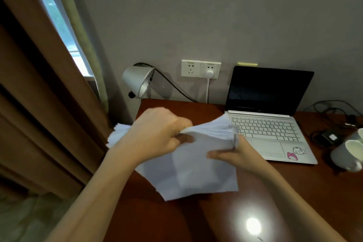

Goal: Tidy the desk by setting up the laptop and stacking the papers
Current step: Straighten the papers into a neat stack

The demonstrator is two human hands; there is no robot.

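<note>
A thick bundle of white papers is lifted over the left part of the brown desk. My left hand grips its top edge from above, fingers curled round the sheets. My right hand holds the bundle's right side, thumb on top and fingers underneath. More white sheets stick out behind my left wrist at the desk's left edge. The silver laptop stands open at the back right, screen dark, stickers on its palm rest.
A grey desk lamp leans at the back left corner beside wall sockets with a white plug. Black cables and a charger lie right of the laptop. White cups stand at the right edge. Brown curtains hang left.
</note>
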